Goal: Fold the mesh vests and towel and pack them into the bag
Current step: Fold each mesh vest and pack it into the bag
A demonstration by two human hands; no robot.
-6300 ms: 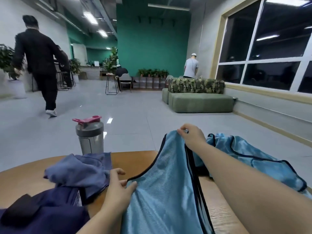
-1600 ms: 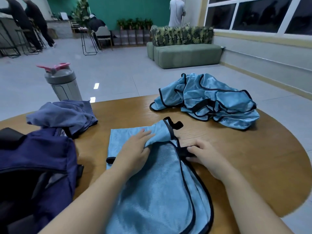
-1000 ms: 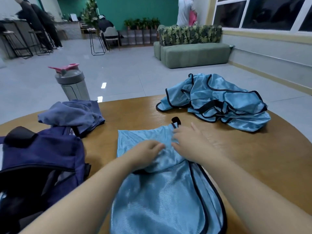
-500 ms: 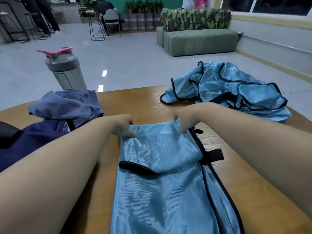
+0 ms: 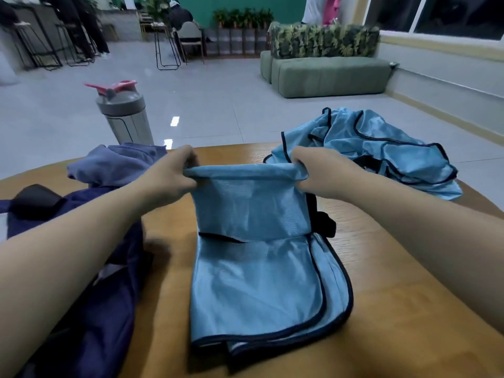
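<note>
both hands lift the far edge of a half-folded mesh vest (image 5: 261,282) above the tabletop (image 5: 395,268).

the left hand (image 5: 169,178) pinches the left corner of the raised fold and the right hand (image 5: 319,173) pinches the right corner, each grip curled tight on the light blue cloth; the near part of the vest lies flat on the wood, its black-trimmed edges stacked at the front. a crumpled pile of more mesh vests (image 5: 376,148) sits well apart at the far right. the towel (image 5: 117,163) (greyish blue, bunched) lies at the far left, touching the dark navy bag (image 5: 90,309) that slumps along the left edge. a grey shaker bottle (image 5: 125,115) with a pink lid stands behind the towel.
</note>
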